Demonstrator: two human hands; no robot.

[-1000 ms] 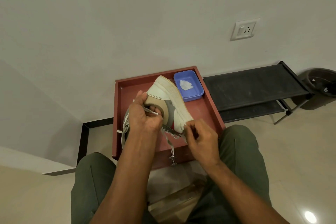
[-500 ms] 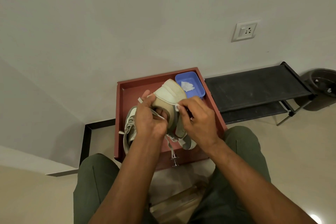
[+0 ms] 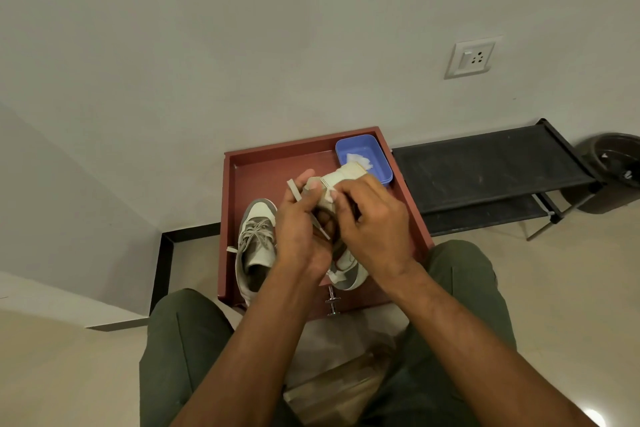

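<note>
Held white-and-grey low-top sneaker (image 3: 346, 177): mostly hidden behind left hand (image 3: 301, 229) and right hand (image 3: 374, 218); what the right fingertips pinch against it is too small to tell.
Second grey-and-white laced sneaker (image 3: 256, 239): inner side behind the left wrist.
White crumpled item (image 3: 360, 160) in blue plastic tray (image 3: 356, 139): unidentifiable.
Dark round bin (image 3: 616, 170): cut off by the right edge.

Blue tub (image 3: 356, 146) in red drawer (image 3: 263, 177); black rack (image 3: 485, 156) (bin (image 3: 588, 198) beside it).

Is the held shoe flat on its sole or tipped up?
Tipped up. The left hand and right hand hold the shoe on end: one end high, the other down near the tray.
</note>
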